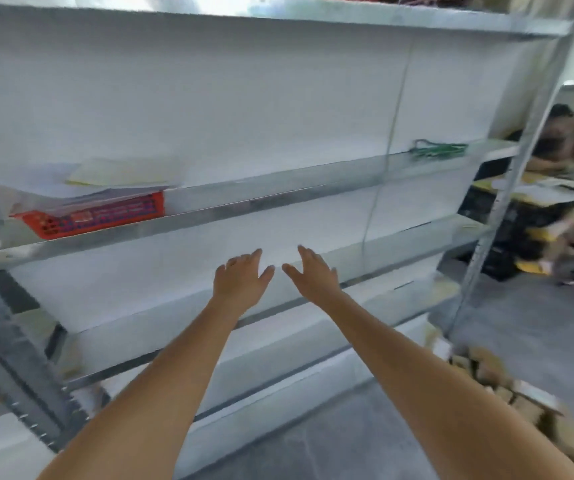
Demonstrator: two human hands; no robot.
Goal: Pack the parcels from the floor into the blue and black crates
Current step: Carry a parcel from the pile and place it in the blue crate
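Brown parcels [496, 382] lie heaped on the floor [538, 327], low right. Left hand [242, 280] and right hand [313, 275] hover empty, fingers spread, before metal shelving [278, 199]. Between loads, apparently; next, turn right and stoop.

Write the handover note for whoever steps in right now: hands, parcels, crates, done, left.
Left hand and right hand: both open, empty, stretched out side by side toward the metal shelving.
Parcels: a blurred pile of brown cardboard parcels lies on the floor at lower right.
Crates: black crates stand beyond the shelving at right; no blue crate in view.
Done: cannot tell.
Left: pack the floor pile.
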